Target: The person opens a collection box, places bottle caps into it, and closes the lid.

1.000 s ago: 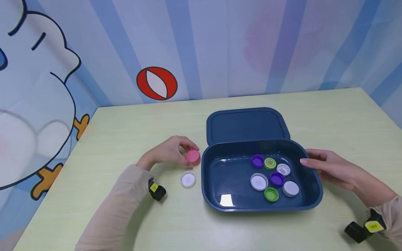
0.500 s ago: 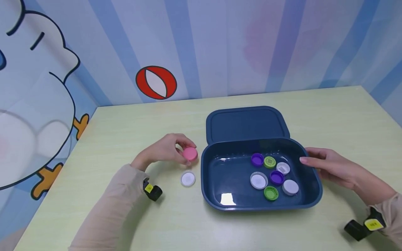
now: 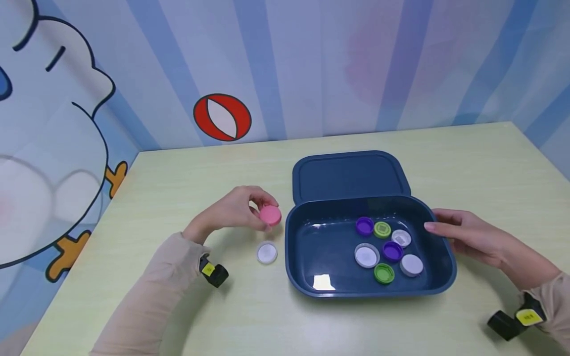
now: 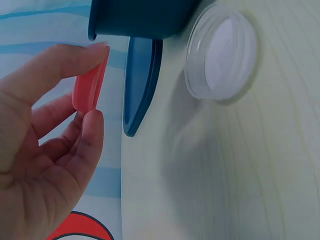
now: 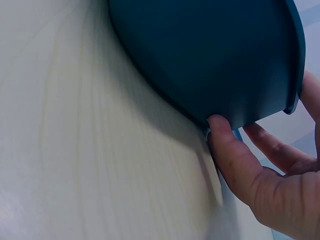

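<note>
My left hand (image 3: 240,210) pinches a round pink bottle cap (image 3: 270,215) by its edge, just left of the dark blue box (image 3: 320,295). In the left wrist view the pink cap (image 4: 91,82) stands clear above the table, its ridged side showing. Below that hand a white cap with a clear rim (image 3: 266,252) lies on the table. My right hand (image 3: 474,240) grips the box's right wall, thumb over the rim and fingers outside. Inside the box, mostly in its right half, lie several caps, among them a purple cap (image 3: 364,226), a green cap (image 3: 384,273) and a white cap (image 3: 411,265).
Behind the box lies its dark blue lid (image 3: 352,175), flat on the pale wooden table (image 3: 213,168). A striped blue wall covering (image 3: 303,74) with cartoon prints rises along the table's back and left edges. Both wrists wear small black cameras.
The left hand has lifted the pink cap off the table and drawn it slightly left and back. The right hand keeps its hold on the box, which stays in place.
</note>
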`<state>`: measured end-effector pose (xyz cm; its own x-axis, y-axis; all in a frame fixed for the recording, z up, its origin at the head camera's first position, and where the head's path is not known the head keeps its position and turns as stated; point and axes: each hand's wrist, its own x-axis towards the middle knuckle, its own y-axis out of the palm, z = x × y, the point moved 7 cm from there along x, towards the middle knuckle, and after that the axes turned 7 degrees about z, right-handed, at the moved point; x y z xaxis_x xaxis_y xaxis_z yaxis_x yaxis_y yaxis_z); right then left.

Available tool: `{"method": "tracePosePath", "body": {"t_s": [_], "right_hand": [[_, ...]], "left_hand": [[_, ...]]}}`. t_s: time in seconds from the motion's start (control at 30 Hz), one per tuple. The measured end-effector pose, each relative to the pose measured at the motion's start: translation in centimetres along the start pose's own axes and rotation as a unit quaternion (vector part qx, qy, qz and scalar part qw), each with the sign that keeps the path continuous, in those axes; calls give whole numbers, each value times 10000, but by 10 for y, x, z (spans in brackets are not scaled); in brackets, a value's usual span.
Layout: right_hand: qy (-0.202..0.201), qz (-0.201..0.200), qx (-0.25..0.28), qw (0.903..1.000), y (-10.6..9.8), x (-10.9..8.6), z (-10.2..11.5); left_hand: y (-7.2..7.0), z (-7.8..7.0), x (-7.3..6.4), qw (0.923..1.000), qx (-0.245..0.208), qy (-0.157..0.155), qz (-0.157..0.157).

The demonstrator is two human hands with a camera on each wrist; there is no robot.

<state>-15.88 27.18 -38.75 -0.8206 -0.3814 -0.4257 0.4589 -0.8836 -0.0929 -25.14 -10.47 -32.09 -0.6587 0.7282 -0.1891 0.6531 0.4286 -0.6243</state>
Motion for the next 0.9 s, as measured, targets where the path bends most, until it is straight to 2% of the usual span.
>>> {"method": "tracePosePath", "body": {"t_s": [0.47,0.6,0.73,0.9], "right_hand": [[-65,32,-50,10000,1,2,0],[-50,9,-97,9999,0,2,0],[-61,13,-95,9999,0,2,-1],[-60,-8,-36,10000,-1,1,-2]], "left_hand": [[0,-21,0,9998,-40,177,-86],[-1,-28,3,9994,60,187,-281],[-2,-31,8,9985,112,37,-540],[0,-37,13,9981,-8,-21,-608]]}}
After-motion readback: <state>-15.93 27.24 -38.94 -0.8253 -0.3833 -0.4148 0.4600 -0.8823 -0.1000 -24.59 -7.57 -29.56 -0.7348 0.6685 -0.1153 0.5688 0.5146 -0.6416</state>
